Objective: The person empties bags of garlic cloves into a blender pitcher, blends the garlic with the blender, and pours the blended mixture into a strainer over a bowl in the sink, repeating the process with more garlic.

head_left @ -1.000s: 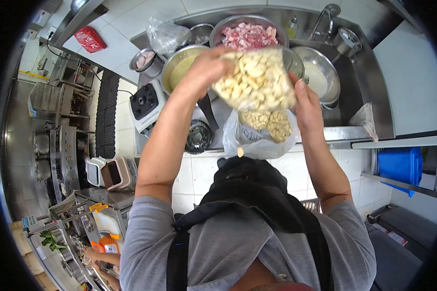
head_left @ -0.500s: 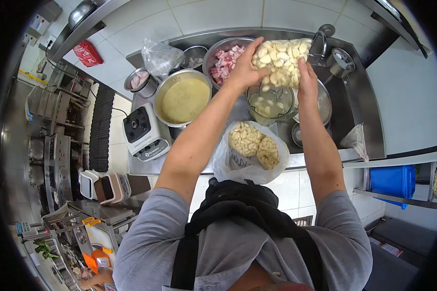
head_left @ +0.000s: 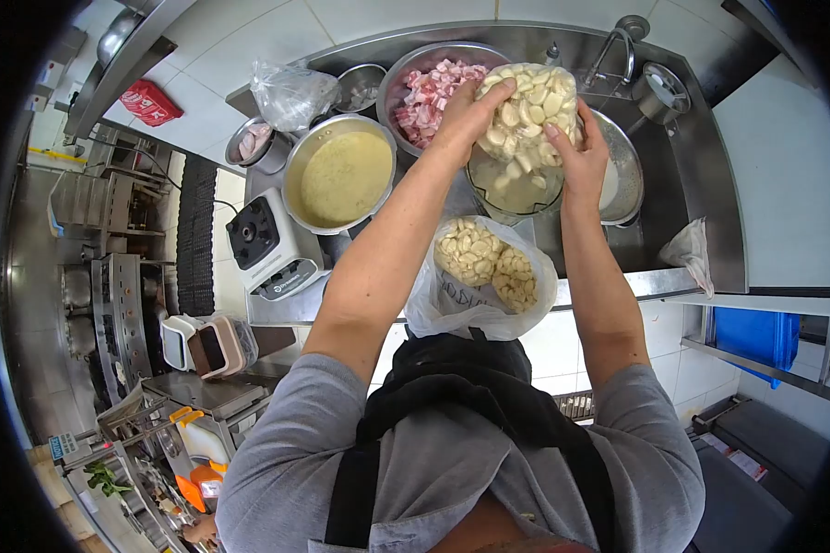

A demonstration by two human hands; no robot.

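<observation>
Both hands hold a clear bag of peeled garlic cloves [head_left: 531,103], tilted with its mouth downward. My left hand [head_left: 475,111] grips its left side, and my right hand [head_left: 581,152] has its right side, thumb across the front. Cloves are dropping from the bag into a clear blender jar [head_left: 512,195] with pale liquid and cloves inside. In front of the jar, an open white plastic bag [head_left: 447,313] holds two more clear bags of cloves [head_left: 468,253]. Behind my left hand sits a metal bowl of cut raw meat [head_left: 426,92].
A pot of yellowish liquid [head_left: 346,180] stands left, beside a blender base [head_left: 269,247]. Further back are a knotted plastic bag [head_left: 290,95] and small metal pots. On the right, a bowl of white liquid [head_left: 622,175] sits in the sink under a faucet [head_left: 618,57]. A co-worker's hand [head_left: 198,530] shows lower left.
The garlic bag has moved from above the white plastic bag to over the blender jar and tipped. Cloves now fall from it, and my hands have shifted their hold.
</observation>
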